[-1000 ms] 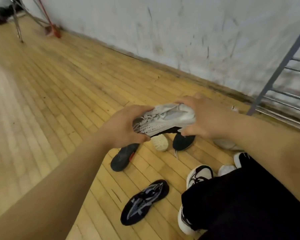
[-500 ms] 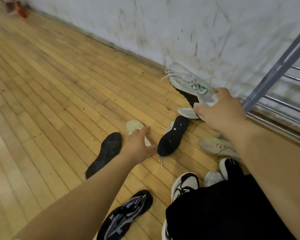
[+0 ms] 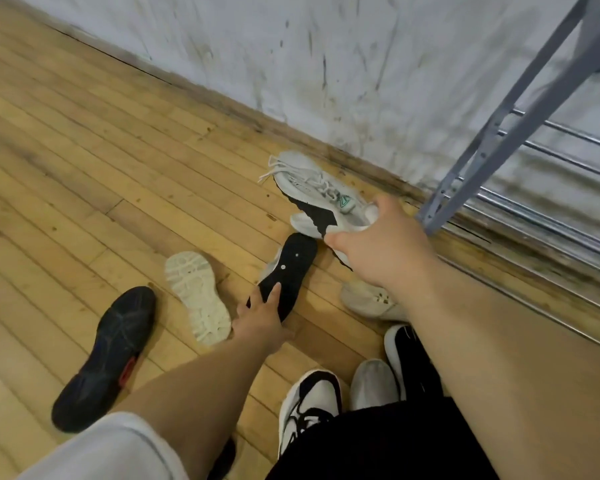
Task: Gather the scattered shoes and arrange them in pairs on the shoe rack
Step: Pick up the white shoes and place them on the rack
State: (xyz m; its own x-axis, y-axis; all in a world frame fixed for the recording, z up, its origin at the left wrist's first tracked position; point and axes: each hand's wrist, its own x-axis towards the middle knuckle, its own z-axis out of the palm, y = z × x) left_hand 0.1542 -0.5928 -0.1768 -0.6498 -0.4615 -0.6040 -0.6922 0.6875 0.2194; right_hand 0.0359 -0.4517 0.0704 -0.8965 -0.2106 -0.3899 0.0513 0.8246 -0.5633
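While the right hand (image 3: 378, 247) is clamping its grip on the heel of a white lace-up mesh sneaker (image 3: 312, 192), with the grey metal shoe rack (image 3: 482, 147) just right of that grip, the left hand (image 3: 262, 320) is touching an upturned black-soled shoe (image 3: 291, 265) lying on the wooden plank floor (image 3: 118, 168). I cannot tell whether the left grip is closing.

**Head cam: a hand on each of two shoes**
Right hand (image 3: 385, 244) grips white sneaker (image 3: 312, 188) at its heel end, just left of shoe rack (image 3: 492, 147) leg. Further left of the rack: left hand (image 3: 262, 320) touches the upturned black-soled shoe (image 3: 291, 265). Beyond it, cream-soled shoe (image 3: 198, 296), then dark shoe (image 3: 108, 355), both sole-up.
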